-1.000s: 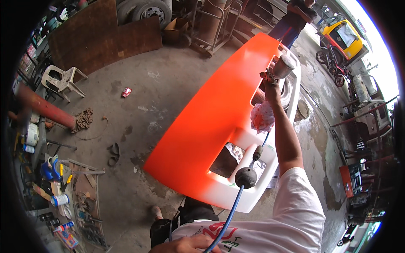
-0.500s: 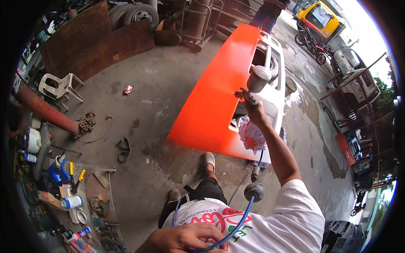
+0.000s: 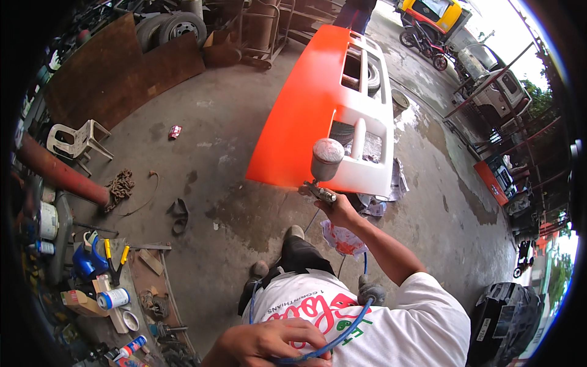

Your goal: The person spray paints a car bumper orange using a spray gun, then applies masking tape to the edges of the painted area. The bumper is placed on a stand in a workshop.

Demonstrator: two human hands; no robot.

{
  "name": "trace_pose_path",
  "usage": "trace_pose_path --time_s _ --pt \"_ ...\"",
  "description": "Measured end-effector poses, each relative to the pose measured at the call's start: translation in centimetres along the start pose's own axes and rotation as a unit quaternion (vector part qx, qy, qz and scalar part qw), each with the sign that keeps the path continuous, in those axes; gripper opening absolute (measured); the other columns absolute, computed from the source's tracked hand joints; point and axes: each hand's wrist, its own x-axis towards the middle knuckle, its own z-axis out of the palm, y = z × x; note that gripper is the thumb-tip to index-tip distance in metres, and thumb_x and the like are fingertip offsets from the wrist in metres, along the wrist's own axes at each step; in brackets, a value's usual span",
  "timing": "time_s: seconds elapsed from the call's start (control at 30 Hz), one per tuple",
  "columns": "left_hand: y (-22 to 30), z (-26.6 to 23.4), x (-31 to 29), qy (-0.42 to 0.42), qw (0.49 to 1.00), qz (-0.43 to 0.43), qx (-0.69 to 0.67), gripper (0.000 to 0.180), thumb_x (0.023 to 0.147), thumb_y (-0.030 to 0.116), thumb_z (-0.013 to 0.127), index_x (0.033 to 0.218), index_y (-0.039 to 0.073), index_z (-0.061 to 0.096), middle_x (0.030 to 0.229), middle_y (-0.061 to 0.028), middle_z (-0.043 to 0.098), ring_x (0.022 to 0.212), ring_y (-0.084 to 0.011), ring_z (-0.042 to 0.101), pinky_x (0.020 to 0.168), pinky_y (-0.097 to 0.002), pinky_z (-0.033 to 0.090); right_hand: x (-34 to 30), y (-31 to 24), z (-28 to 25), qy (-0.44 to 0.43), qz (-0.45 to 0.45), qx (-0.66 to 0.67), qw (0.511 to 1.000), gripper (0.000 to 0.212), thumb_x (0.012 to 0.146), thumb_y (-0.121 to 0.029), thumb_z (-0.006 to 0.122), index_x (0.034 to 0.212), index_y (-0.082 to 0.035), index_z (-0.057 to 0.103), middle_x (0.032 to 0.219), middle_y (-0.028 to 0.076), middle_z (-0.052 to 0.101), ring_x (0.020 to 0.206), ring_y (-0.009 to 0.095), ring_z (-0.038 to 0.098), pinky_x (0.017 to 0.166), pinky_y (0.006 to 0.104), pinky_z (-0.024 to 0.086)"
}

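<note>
My right hand [image 3: 342,211] is closed around a spray gun [image 3: 319,191] with a grey paint cup [image 3: 327,160] on top. The gun is at the near end of a large vehicle panel [image 3: 293,122], bright orange on its left side and white around the rectangular openings on its right. Below my right wrist hangs a crumpled, orange-stained white wrapping [image 3: 343,240]. Against my shirt my left hand [image 3: 275,337] grips a blue air hose [image 3: 339,342], which runs to a grey rounded fitting [image 3: 372,292]. Part of the left fingers' hold is out of sight.
A bench [image 3: 147,275] at lower left bears tools and cans. A white plastic chair [image 3: 76,140], a red post [image 3: 64,171], a chain [image 3: 120,188] and black scraps [image 3: 178,217] lie to the left. Paper sheets [image 3: 396,180] are under the panel's right side. A person's legs [image 3: 356,13] show beyond it.
My right hand has brought the spray gun back toward me, from over the panel's middle to its near end. The view has shifted and I stand farther back. My left hand keeps the hose.
</note>
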Motion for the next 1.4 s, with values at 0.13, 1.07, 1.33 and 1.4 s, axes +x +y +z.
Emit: trace_pose_path --time_s 0.13,1.07,1.33,1.4 --pt "-0.8 -0.4 -0.5 0.013 0.999 0.016 -0.024 0.03 0.085 0.011 0.073 0.112 -0.002 0.073 0.113 -0.0175 0.063 0.103 -0.0315 0.059 0.091 -0.0423 0.044 1.0 0.7 -0.9 -0.044 0.04 -0.023 0.998 0.037 0.095 -0.003 0.061 0.131 -0.01 0.061 0.127 0.009 0.066 0.11 0.017 0.061 0.095 0.0327 0.048" --pt "-9.1 -27.5 24.5 0.148 0.985 -0.082 -0.038 0.03 0.083 0.004 0.073 0.112 -0.003 0.071 0.114 -0.0208 0.061 0.108 -0.0354 0.058 0.096 -0.0451 0.043 53.3 19.2 -35.6 0.196 -0.115 -0.125 0.966 0.028 0.093 -0.017 0.064 0.121 -0.017 0.068 0.106 0.018 0.07 0.104 0.038 0.066 0.085 0.0431 0.052" --pt "-10.0 -29.8 26.7 0.219 0.966 -0.136 -0.031 0.029 0.083 0.01 0.073 0.109 -0.004 0.071 0.112 -0.0195 0.061 0.107 -0.0353 0.058 0.097 -0.0454 0.043 62.7 20.6 -38.5 0.325 -0.007 -0.201 0.924 0.032 0.093 -0.031 0.064 0.119 -0.013 0.065 0.104 0.022 0.069 0.1 0.045 0.062 0.078 0.0507 0.051" --pt "-10.2 -29.2 26.4 0.235 0.963 -0.132 -0.028 0.029 0.084 0.01 0.072 0.109 -0.004 0.071 0.111 -0.0195 0.062 0.107 -0.0354 0.059 0.097 -0.0455 0.043 62.9 20.6 -37.8 0.346 -0.033 -0.205 0.915 0.032 0.094 -0.031 0.063 0.12 -0.014 0.065 0.1 0.022 0.069 0.095 0.046 0.064 0.076 0.0495 0.052"
